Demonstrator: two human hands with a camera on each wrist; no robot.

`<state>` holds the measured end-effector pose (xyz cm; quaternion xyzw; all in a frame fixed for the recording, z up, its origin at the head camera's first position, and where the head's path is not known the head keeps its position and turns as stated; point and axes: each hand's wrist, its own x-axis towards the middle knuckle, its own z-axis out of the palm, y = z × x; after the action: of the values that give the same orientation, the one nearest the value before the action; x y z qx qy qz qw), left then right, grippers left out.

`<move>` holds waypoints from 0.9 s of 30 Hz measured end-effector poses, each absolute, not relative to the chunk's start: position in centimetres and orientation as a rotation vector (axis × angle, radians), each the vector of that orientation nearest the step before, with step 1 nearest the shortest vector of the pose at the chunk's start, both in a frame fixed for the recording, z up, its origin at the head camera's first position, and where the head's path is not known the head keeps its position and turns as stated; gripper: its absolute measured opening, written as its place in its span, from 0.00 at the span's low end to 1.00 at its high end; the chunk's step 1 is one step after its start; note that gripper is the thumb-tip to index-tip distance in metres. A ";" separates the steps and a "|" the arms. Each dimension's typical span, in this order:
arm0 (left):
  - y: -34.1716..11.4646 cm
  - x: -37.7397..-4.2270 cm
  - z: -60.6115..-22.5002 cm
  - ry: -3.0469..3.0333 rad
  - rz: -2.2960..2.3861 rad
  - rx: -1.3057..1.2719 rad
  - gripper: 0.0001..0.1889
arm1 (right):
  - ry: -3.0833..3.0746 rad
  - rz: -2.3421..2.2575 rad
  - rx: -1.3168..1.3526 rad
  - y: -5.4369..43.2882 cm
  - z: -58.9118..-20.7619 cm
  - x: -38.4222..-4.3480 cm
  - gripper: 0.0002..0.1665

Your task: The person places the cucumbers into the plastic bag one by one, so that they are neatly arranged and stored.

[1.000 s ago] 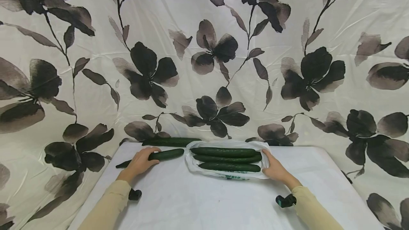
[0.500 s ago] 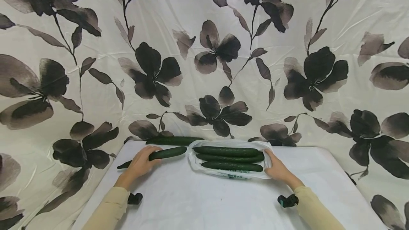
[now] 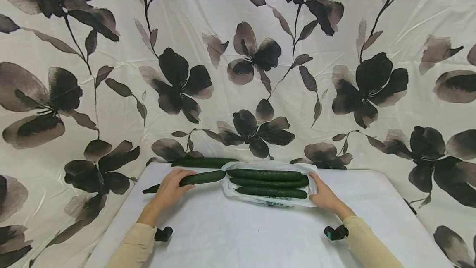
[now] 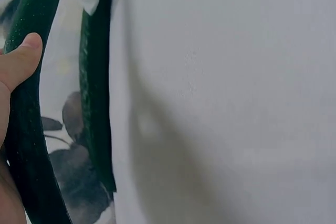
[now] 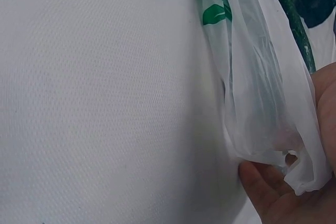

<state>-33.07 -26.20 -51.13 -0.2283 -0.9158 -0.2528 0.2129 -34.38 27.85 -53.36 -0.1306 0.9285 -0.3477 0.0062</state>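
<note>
My left hand (image 3: 172, 189) grips a long dark green cucumber (image 3: 204, 177) around its middle, thumb (image 4: 29, 53) across the near side. The cucumber's right tip reaches the left edge of a white plastic bag (image 3: 260, 202), level with the cucumbers inside. Several cucumbers (image 3: 267, 175) lie side by side in the open bag. At the bag's right end my right hand (image 3: 329, 197) holds the plastic; in the right wrist view, fingertips (image 5: 257, 182) show beneath the bag (image 5: 252, 77), which has green print.
Another cucumber (image 3: 204, 162) lies along the back edge of the white table (image 3: 238, 235), behind the left hand. A floral curtain (image 3: 245, 94) hangs right behind the table. A dark wrist-worn device shows by each sleeve.
My left hand has moved to the right with the cucumber, bringing its tip up to the bag's left edge. The right hand stays at the bag's right end. The head view has shifted slightly.
</note>
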 end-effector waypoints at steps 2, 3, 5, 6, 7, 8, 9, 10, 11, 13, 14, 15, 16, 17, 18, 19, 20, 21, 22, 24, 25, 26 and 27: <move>-25.6 -33.1 -51.1 -2.535 -0.695 -0.641 0.23 | 2.913 -1.088 -0.408 27.9 -53.3 -34.4 0.50; -25.3 -33.1 -51.0 -2.530 -0.700 -0.644 0.23 | 2.913 -1.088 -0.408 27.9 -53.3 -34.5 0.50; -24.7 -33.1 -50.8 -2.529 -0.706 -0.643 0.23 | 2.912 -1.081 -0.403 28.0 -53.3 -34.5 0.50; -24.4 -33.1 -50.8 -2.531 -0.708 -0.646 0.23 | 2.909 -1.083 -0.396 28.0 -53.3 -34.4 0.50; -24.0 -33.2 -50.8 -2.536 -0.708 -0.647 0.23 | 2.911 -1.081 -0.392 28.0 -53.3 -34.4 0.50; -23.7 -33.1 -50.7 -2.542 -0.710 -0.649 0.23 | 2.909 -1.081 -0.387 28.0 -53.4 -34.4 0.51; -23.2 -33.2 -50.6 -2.544 -0.721 -0.653 0.23 | 2.909 -1.082 -0.387 28.0 -53.4 -34.3 0.51; -22.8 -33.2 -50.6 -2.545 -0.729 -0.661 0.23 | 2.910 -1.082 -0.389 28.0 -53.4 -34.3 0.51; -22.3 -33.3 -50.5 -2.544 -0.741 -0.673 0.23 | 2.913 -1.084 -0.389 28.0 -53.4 -34.3 0.51; -21.4 -33.5 -50.4 -2.537 -0.762 -0.697 0.23 | 2.919 -1.084 -0.396 28.1 -53.4 -34.3 0.50; -21.0 -33.5 -50.3 -2.532 -0.774 -0.711 0.23 | 2.919 -1.084 -0.397 28.1 -53.4 -34.3 0.50; -20.6 -33.6 -50.2 -2.525 -0.784 -0.725 0.23 | 2.919 -1.085 -0.399 28.1 -53.3 -34.2 0.50; -20.2 -33.7 -50.2 -2.524 -0.787 -0.737 0.23 | 2.917 -1.086 -0.397 28.1 -53.3 -34.2 0.50; -19.8 -33.7 -50.1 -2.524 -0.792 -0.746 0.23 | 2.915 -1.086 -0.394 28.0 -53.3 -34.2 0.50; -19.4 -33.8 -50.1 -2.521 -0.793 -0.756 0.23 | 2.912 -1.087 -0.391 28.0 -53.3 -34.2 0.50; -19.0 -33.8 -50.0 -2.522 -0.798 -0.763 0.23 | 2.908 -1.090 -0.389 28.0 -53.3 -34.2 0.50; -18.6 -33.9 -50.0 -2.517 -0.802 -0.771 0.23 | 2.905 -1.092 -0.386 28.0 -53.3 -34.1 0.50; -18.3 -33.9 -50.0 -2.514 -0.806 -0.780 0.23 | 2.904 -1.093 -0.385 27.9 -53.3 -34.1 0.50; -17.9 -34.0 -50.0 -2.508 -0.810 -0.790 0.23 | 2.903 -1.092 -0.386 27.9 -53.3 -34.1 0.50; -17.2 -34.1 -50.1 -2.496 -0.811 -0.809 0.23 | 2.903 -1.092 -0.388 27.8 -53.2 -34.0 0.50; -16.9 -34.1 -50.1 -2.492 -0.809 -0.815 0.23 | 2.904 -1.093 -0.391 27.8 -53.2 -34.0 0.50; -16.6 -34.2 -50.2 -2.486 -0.805 -0.824 0.24 | 2.904 -1.093 -0.390 27.8 -53.2 -33.9 0.50; -16.4 -34.2 -50.2 -2.480 -0.807 -0.833 0.24 | 2.902 -1.095 -0.391 27.8 -53.2 -33.9 0.50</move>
<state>-34.21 -16.38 -50.17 -0.2981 -0.8875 -0.2887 0.2005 -33.93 27.80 -53.17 -0.1250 0.9283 -0.3501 0.0075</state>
